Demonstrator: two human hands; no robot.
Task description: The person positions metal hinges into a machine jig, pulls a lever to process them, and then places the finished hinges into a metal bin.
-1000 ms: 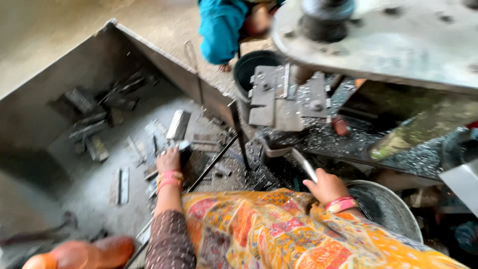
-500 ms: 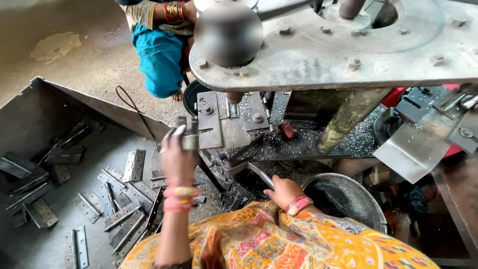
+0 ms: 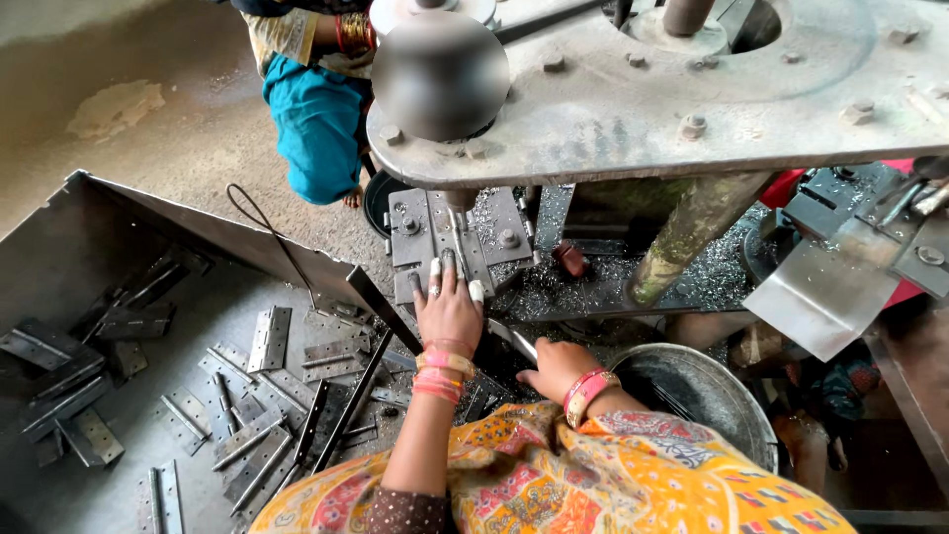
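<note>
Seen from above, your left hand (image 3: 450,307) lies flat with its fingers (image 3: 435,269) spread on the grey metal die block (image 3: 457,242) of a press, just below the punch that comes down from the heavy steel press arm (image 3: 633,109) overhead. A small flat metal piece seems to sit under your fingertips on the block, though your hand hides most of it, so its exact seating cannot be told. Your right hand (image 3: 556,366) is lower and nearer your body, at the near edge of the press bed, curled loosely around a thin metal rod or handle (image 3: 514,341); whether it truly grips it cannot be told. To do this placing well, it looks wise to push the piece square against the block's raised stops with your fingertips only, and to draw the whole left hand clear of the punch line before anything comes down. To your left, an open sheet-metal tray (image 3: 59,247) holds a scatter of grey hinge leaves (image 3: 272,336), some lying flat, some stacked along its far-left edge. A round metal bucket (image 3: 712,396) stands just right of your right hand. Silvery swarf (image 3: 583,282) covers the press bed behind the block and could keep a piece from sitting flat. The rusty press column (image 3: 682,237) rises to the right. Another person in a blue garment (image 3: 316,119) crouches beyond the machine, well apart from your hands.
</note>
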